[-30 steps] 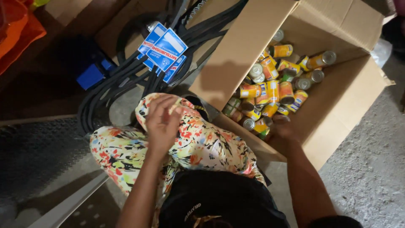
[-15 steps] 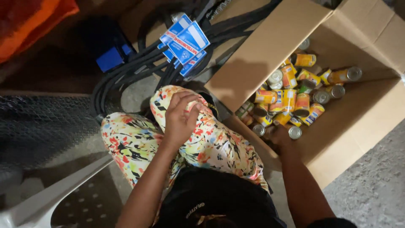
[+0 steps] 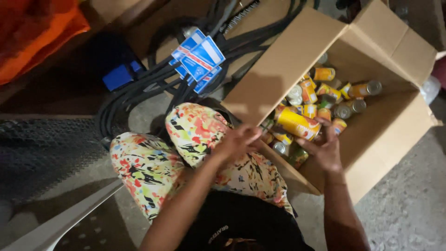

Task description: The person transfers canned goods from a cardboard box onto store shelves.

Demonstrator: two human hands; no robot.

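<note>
A person sits with knees bent in flowery pants (image 3: pixel 186 148) and a black shirt (image 3: pixel 241 227). The left hand (image 3: pixel 237 142) is over the knee, with its fingers loosely curled and nothing in it, reaching toward a yellow can (image 3: pixel 297 123). The right hand (image 3: pixel 325 148) holds that can from below, with its fingers wrapped around one end. The can lies on its side, just above the near edge of a big cardboard box (image 3: pixel 395 135). Inside the box are many more cans (image 3: pixel 334 93), yellow and orange, lying in a heap. Past the knees, on the floor, is a bundle of black cables (image 3: pixel 139 88) with blue and white tags (image 3: pixel 200 58). Far left is an orange cloth (image 3: pixel 37 32).
</note>
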